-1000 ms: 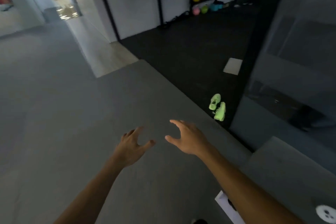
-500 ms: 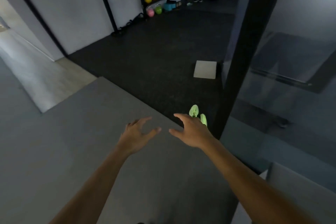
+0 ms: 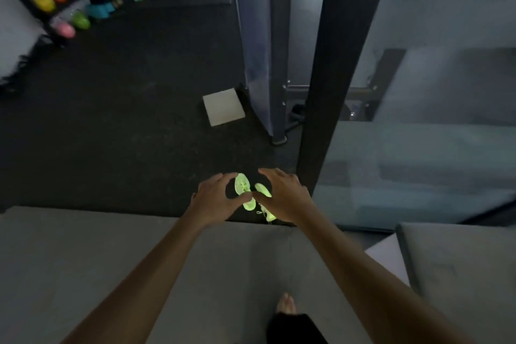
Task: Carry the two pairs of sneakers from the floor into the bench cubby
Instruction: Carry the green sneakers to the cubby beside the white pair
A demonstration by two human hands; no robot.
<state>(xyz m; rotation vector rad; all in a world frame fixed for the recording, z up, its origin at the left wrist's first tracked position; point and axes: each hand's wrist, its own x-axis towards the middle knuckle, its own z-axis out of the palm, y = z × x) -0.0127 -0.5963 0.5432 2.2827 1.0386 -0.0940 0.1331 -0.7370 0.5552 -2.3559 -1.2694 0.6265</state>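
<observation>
Where black floor meets grey, left hand [image 3: 215, 200] and right hand [image 3: 282, 195] over neon-green sneakers [image 3: 242, 186], fingers wide, empty

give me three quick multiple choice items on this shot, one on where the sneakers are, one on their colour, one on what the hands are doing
1. Where do the sneakers lie?
A. on the dark floor beside the black post
B. on the weight rack
C. on the white tile

2. What colour are they?
A. red
B. bright green
C. black

3. The left hand and right hand are
A. each closed on a shoe
B. open, reaching over the shoes
C. flat on the grey mat

Answers: 1 A, they sit by the post; 2 B, they glow lime; 3 B, fingers spread, nothing gripped.
</observation>
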